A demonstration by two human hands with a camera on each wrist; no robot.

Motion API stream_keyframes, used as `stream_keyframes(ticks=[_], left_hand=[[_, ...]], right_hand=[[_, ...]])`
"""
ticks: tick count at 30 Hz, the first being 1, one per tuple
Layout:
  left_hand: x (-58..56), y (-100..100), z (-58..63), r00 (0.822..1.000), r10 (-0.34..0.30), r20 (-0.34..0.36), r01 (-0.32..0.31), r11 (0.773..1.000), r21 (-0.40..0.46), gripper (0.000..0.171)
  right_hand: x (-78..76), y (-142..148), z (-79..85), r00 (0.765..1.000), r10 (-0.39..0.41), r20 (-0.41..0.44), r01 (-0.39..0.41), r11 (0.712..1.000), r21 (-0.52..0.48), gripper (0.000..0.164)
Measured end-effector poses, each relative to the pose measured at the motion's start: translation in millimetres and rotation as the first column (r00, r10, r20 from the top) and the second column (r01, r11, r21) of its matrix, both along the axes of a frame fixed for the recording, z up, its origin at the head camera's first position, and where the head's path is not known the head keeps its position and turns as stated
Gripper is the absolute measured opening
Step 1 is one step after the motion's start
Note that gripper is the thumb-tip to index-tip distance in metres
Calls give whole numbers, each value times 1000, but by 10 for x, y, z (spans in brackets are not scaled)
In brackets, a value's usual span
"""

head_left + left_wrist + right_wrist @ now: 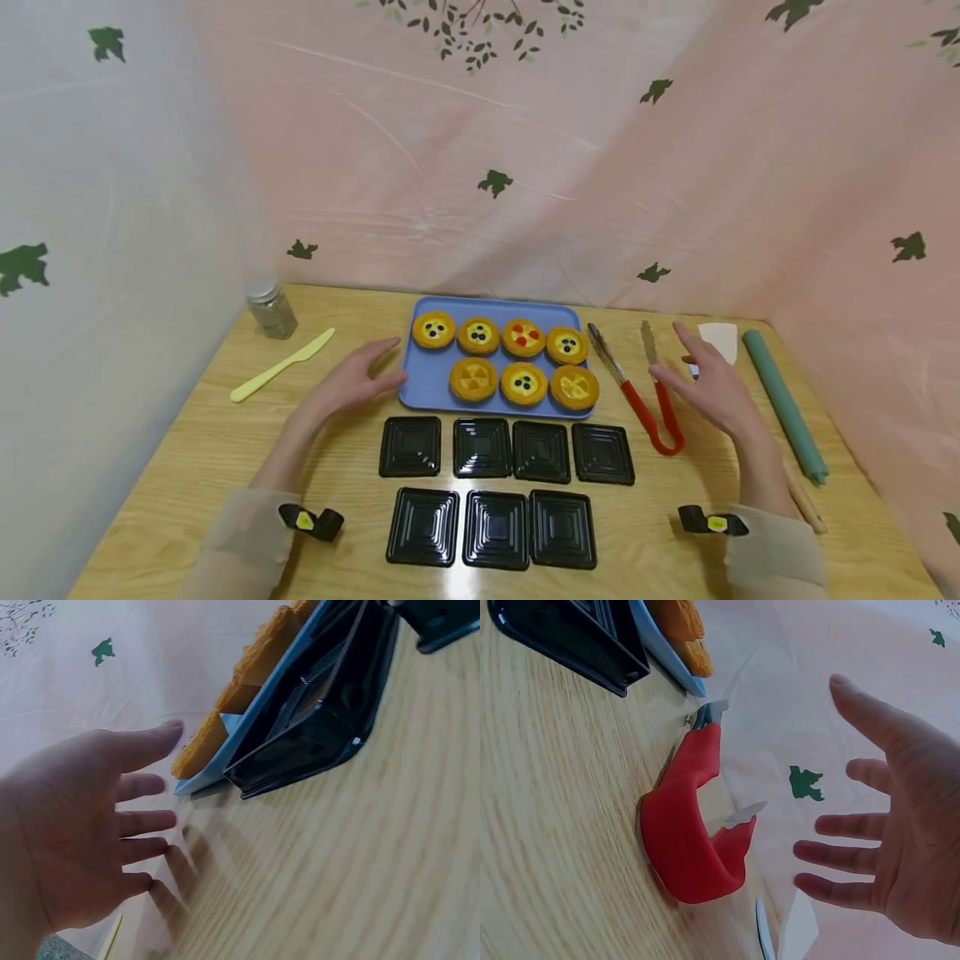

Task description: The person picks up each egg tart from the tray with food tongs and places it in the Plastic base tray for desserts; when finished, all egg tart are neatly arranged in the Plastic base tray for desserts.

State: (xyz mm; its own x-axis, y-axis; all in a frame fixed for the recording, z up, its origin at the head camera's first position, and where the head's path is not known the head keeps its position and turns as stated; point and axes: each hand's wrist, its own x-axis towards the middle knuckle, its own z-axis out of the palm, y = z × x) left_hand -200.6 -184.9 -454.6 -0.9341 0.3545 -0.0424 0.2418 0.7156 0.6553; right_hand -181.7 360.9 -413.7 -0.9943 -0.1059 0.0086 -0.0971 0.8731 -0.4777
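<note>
My left hand (356,382) is held by the left edge of a blue tray (426,375), fingers extended and holding nothing. In the left wrist view its palm and spread fingers (142,822) show above the wooden table. Several round tarts lie on the tray, among them one with red toppings (523,337), one with dark berries (523,384) and one with yellow slices (574,387). On the right, my right hand (716,392) hovers beside metal tongs with red handles (640,412), its thumb and fingers apart, nothing in it. The tongs lie spread on the table.
Square black plastic trays (482,447) stand in two rows in front of the blue tray. Far left are a glass jar (273,315) with a grey lid and a yellow knife (285,364). A white scraper (720,340), a green roll (785,404) and a wooden stick (806,502) lie right.
</note>
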Motion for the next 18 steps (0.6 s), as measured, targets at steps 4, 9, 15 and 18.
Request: stream_keyframes(ticks=[4,9,15,18], left_hand=[[15,-9,-32,998,-52,40,52,999,8,71],[5,-2,-67,993,-84,77,82,996,34,72],[0,-20,-70,992,-81,93,78,996,32,70],[-9,-23,-54,992,-83,95,80,996,38,69]], right_hand=[[1,-31,-37,995,37,90,-41,998,39,97],[-1,-67,-61,983,109,148,-121,990,69,104],[2,-129,-99,972,127,199,-149,983,103,114],[-11,-177,-99,970,122,210,-147,984,105,117]])
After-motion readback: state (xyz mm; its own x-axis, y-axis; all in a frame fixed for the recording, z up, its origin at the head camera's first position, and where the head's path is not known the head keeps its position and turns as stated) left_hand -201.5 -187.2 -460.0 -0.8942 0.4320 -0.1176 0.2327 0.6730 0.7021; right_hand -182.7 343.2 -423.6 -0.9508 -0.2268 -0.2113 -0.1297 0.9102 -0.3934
